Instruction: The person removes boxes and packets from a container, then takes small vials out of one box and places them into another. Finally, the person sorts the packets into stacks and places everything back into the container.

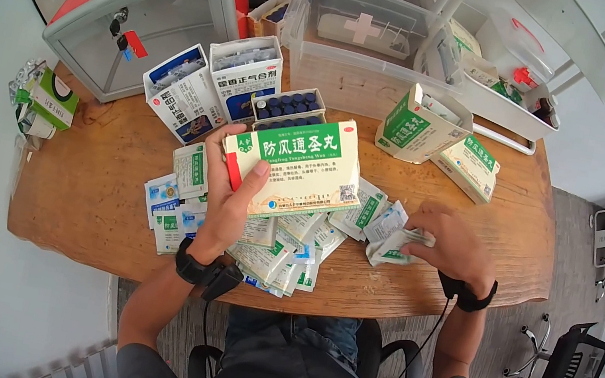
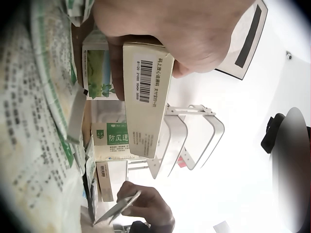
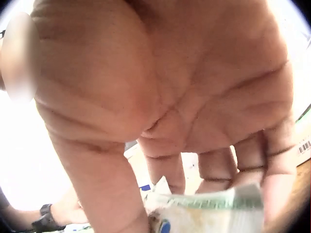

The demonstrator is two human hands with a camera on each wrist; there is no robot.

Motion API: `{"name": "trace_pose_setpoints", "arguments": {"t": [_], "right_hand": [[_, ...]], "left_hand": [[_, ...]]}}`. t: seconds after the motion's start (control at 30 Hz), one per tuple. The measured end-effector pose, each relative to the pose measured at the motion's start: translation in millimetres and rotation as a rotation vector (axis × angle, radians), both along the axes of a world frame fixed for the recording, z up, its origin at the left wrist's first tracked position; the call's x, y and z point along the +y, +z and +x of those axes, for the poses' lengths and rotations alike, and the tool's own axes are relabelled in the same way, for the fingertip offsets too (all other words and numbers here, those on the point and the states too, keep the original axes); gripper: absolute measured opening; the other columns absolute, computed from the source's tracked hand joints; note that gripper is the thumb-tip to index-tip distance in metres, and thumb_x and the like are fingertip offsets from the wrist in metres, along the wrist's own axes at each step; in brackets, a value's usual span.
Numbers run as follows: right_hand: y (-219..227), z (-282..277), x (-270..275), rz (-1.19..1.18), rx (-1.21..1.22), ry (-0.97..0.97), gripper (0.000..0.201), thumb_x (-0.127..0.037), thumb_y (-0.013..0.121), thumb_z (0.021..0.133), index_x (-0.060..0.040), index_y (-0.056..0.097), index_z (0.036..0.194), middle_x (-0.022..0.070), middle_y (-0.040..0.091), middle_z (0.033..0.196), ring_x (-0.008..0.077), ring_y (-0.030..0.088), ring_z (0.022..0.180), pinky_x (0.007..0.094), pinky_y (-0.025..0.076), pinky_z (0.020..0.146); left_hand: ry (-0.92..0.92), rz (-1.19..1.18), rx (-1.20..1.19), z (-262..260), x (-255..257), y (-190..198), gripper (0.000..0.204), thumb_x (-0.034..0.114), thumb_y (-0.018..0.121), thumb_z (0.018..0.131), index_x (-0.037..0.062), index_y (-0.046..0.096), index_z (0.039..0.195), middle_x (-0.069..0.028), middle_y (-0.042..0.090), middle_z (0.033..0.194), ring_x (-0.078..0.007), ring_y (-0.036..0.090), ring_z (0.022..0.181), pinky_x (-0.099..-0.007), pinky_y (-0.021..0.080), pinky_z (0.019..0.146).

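My left hand (image 1: 231, 197) grips the left end of a green-and-cream medicine box (image 1: 298, 168), its printed front facing up toward the head view. In the left wrist view, a barcode label shows on the narrow side of that box (image 2: 146, 102). Over the right part of the table, my right hand (image 1: 454, 244) pinches a sachet (image 1: 399, 248) between thumb and fingers. The right wrist view shows this green-edged sachet (image 3: 209, 213) at the fingertips. Below the box lies a loose pile of green-and-white sachets (image 1: 266, 258), partly hidden by the left hand and box.
Behind the pile stand white-and-blue cartons (image 1: 246, 70) and a tray of dark-capped vials (image 1: 290, 110). Farther back are a red-and-grey cabinet (image 1: 148, 8) and a clear plastic bin (image 1: 365, 62). Two more green-and-cream boxes (image 1: 468, 166) are at right, a green carton (image 1: 51, 98) at left.
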State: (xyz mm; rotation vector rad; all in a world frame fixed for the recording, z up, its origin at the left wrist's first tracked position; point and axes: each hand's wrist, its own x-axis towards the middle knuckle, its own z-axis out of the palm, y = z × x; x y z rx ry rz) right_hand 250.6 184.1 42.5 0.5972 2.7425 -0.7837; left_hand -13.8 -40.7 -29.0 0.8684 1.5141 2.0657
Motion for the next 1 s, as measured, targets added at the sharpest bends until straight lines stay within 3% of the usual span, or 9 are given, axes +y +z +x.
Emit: {"name": "trace_pose_setpoints", "arguments": {"t": [0.13,0.27,0.33,0.47,0.57,0.67,0.73,0.83,1.0], "right_hand": [[-23.5,-7.6,3.2,0.082,0.267,0.096,0.038,-0.014,0.088,0.078,-0.0037,0.075,0.113,0.0148,0.068,0.118,0.0378,0.057,0.126,0.0442,0.049,0.103],[-32.8,-11.1,0.2,0.077,0.226,0.055,0.045,-0.016,0.091,0.074,-0.003,0.074,0.113,0.0154,0.068,0.123,0.0374,0.062,0.12,0.0448,0.05,0.099],[-18.3,-13.2,-4.7,0.036,0.039,-0.077,0.048,-0.018,0.09,0.076,-0.002,0.071,0.117,0.0174,0.068,0.121,0.037,0.063,0.117,0.0447,0.051,0.1],[-12.5,-4.1,4.3,0.143,0.151,0.032,0.051,-0.02,0.089,0.078,-0.001,0.068,0.12,0.0187,0.068,0.119,0.0345,0.067,0.109,0.0422,0.053,0.093],[8.5,-9.4,12.7,-0.088,0.033,-0.052,0.046,-0.015,0.086,0.082,-0.0032,0.067,0.122,0.0143,0.073,0.113,0.037,0.07,0.102,0.044,0.055,0.089],[7.3,-14.2,23.1,-0.125,0.261,-0.073,0.04,-0.012,0.084,0.087,-0.0032,0.065,0.121,0.0098,0.073,0.112,0.0267,0.072,0.095,0.0374,0.056,0.082],[-6.9,-24.3,25.9,-0.499,0.563,-0.293,0.039,-0.008,0.079,0.094,-0.0019,0.061,0.128,0.0066,0.071,0.114,0.0153,0.068,0.101,0.0314,0.056,0.085],[-19.6,-44.4,10.4,-0.641,0.789,-0.356,0.043,-0.006,0.075,0.099,0.0007,0.054,0.136,0.0067,0.068,0.119,0.0126,0.066,0.109,0.0301,0.056,0.089],[-43.0,-56.5,-4.3,-0.747,0.758,-0.361,0.044,-0.01,0.072,0.102,0.0024,0.053,0.14,0.0081,0.068,0.123,0.0131,0.066,0.111,0.0307,0.057,0.093]], "left_hand": [[-0.057,-0.008,-0.017,1.9,0.9,0.8,0.055,0.015,0.065,0.105,0.0064,0.033,0.149,-0.0134,0.055,0.13,-0.0156,0.058,0.117,-0.0304,0.053,0.1],[-0.08,-0.01,0.001,0.0,0.3,-0.1,0.056,0.015,0.065,0.106,0.0065,0.032,0.15,-0.0142,0.055,0.131,-0.0161,0.059,0.117,-0.0304,0.054,0.1],[-0.086,-0.012,-0.007,0.3,0.2,-0.2,0.056,0.016,0.065,0.106,0.0066,0.032,0.15,-0.0144,0.055,0.131,-0.0163,0.059,0.118,-0.0305,0.054,0.1],[-0.097,-0.01,-0.028,1.1,-0.1,2.8,0.057,0.017,0.065,0.106,0.0068,0.031,0.151,-0.0147,0.055,0.132,-0.0167,0.059,0.12,-0.0309,0.054,0.101],[-0.083,-0.022,-0.013,1.2,-0.1,2.4,0.057,0.017,0.065,0.106,0.0067,0.032,0.15,-0.0145,0.055,0.132,-0.0164,0.059,0.119,-0.0305,0.054,0.1],[-0.079,-0.017,-0.022,0.5,0.8,0.9,0.056,0.017,0.065,0.105,0.0065,0.032,0.15,-0.014,0.055,0.131,-0.016,0.059,0.118,-0.0303,0.053,0.1],[-0.08,-0.021,-0.026,1.8,1.1,1.1,0.055,0.017,0.065,0.106,0.0065,0.033,0.15,-0.0136,0.055,0.13,-0.0157,0.059,0.117,-0.0301,0.053,0.099],[-0.061,-0.038,-0.012,0.2,1.0,0.1,0.054,0.018,0.064,0.106,0.0065,0.034,0.149,-0.0127,0.055,0.129,-0.0148,0.059,0.114,-0.0297,0.053,0.098],[-0.079,-0.064,-0.049,9.4,1.3,0.7,0.051,0.018,0.062,0.107,0.0065,0.034,0.149,-0.0116,0.055,0.128,-0.0133,0.058,0.111,-0.0291,0.051,0.098]]}}
